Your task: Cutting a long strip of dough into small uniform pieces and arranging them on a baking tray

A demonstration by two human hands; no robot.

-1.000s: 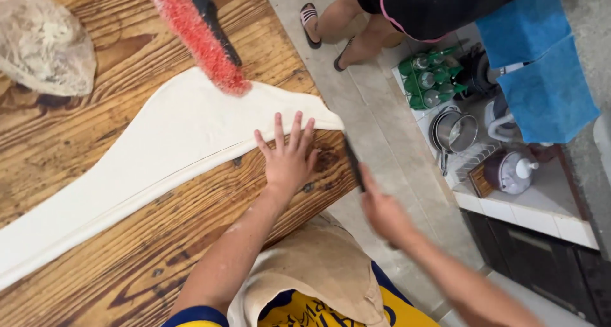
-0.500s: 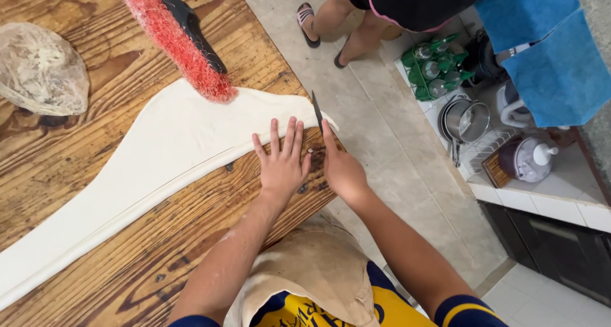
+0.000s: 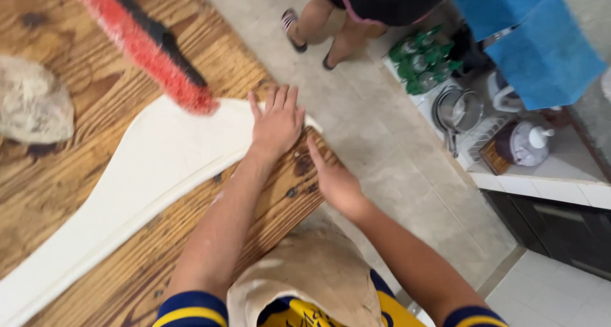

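Dough sheet (image 3: 146, 174): a long, pale, thin strip is lying flat on the wooden desk (image 3: 83, 117), running from the lower left corner up to the desk's right edge, where its tip is reaching the corner.
Left hand (image 3: 277, 123): it is pressing palm-down on the right end of the dough, fingers spread and flat; the grip is wide, closing on nothing, only pinning the sheet.
Right hand (image 3: 334, 180): it is resting at the desk's edge, just beside the dough's tip, index finger pointing toward it; whether a blade or anything else is in this grip, I cannot tell.
Handling: the sheet is looking soft, limp and light, likely to stretch or tear if it is lifted by one end; judged from its thinness, it is wanting support from beneath with flat palms, near the wide middle, not a pinch at the narrow tip.
Surface: the dough is looking matte, probably a little tacky against the wood.
Brush (image 3: 143, 44): a red-bristled brush with a dark back is lying across the desk, its bristle end touching the dough's upper edge.
Lump (image 3: 32, 101): a pale rounded mass is sitting at the left, well apart from both hands.
Nearby: another person's legs (image 3: 324, 28) are standing on the tiled floor beyond the desk.
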